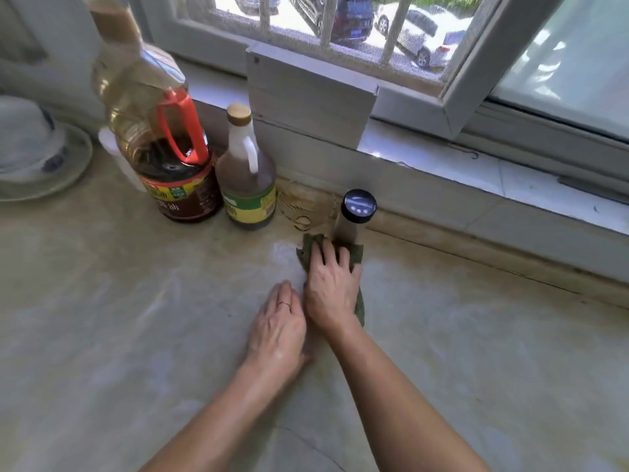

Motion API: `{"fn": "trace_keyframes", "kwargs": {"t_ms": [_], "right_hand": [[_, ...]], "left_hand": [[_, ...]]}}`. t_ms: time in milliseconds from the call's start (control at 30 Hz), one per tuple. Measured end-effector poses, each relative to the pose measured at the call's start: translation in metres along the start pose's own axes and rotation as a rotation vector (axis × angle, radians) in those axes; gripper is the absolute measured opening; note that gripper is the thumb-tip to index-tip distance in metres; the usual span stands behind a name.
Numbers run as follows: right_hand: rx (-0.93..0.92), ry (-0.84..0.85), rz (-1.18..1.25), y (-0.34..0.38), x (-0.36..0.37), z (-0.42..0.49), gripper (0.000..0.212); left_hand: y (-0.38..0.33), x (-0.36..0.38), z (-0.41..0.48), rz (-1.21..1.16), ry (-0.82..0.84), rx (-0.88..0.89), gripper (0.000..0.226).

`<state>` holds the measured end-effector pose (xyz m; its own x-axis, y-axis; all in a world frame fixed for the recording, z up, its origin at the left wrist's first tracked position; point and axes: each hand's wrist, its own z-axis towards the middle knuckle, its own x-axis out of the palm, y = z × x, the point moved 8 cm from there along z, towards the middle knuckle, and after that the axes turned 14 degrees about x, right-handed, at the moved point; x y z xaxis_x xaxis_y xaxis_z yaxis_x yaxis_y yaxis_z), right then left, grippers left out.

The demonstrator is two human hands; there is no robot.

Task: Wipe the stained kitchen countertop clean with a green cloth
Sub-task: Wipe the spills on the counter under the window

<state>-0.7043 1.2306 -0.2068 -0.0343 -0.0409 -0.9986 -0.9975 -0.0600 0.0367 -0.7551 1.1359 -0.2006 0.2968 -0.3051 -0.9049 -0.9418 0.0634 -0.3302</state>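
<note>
Right hand (pixel 332 287) presses the green cloth (pixel 309 250) with straight fingers; left hand (pixel 279 325) lies flat, fingers straight, on the countertop (pixel 102 301) (jug (pixel 177 178) and bottle (pixel 248 185) behind hold dark liquid)

Open right and front, crowded at the back.
Bare countertop (pixel 476 352) rightward; black-lidded shaker (pixel 358 212) ahead, dark jug (pixel 177 178) and brown bottle (pixel 246 185) rear left, sill wall (pixel 442 206) behind.

My cloth (pixel 308 252) is coarse, matt fabric; the countertop (pixel 476 335) is smooth, glossy stone; the jug (pixel 160 137) and bottle (pixel 246 178) are clear, shiny plastic.
</note>
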Motion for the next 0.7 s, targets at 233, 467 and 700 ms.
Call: {"fn": "trace_keyframes", "kwargs": {"t_ms": [233,467,700], "right_hand": [[0.049,0.012,-0.002,-0.009,0.002,-0.026,0.057],[0.013,-0.008,-0.004,0.002,-0.007,-0.005,0.053],[-0.13,0.002,0.005,0.014,-0.006,-0.019,0.055]], "left_hand": [[0.001,-0.003,0.0,0.062,-0.007,0.044,0.105],[0.004,-0.004,-0.002,0.039,0.006,0.033,0.11],[0.006,-0.009,-0.003,-0.018,-0.044,0.038,0.107]]}}
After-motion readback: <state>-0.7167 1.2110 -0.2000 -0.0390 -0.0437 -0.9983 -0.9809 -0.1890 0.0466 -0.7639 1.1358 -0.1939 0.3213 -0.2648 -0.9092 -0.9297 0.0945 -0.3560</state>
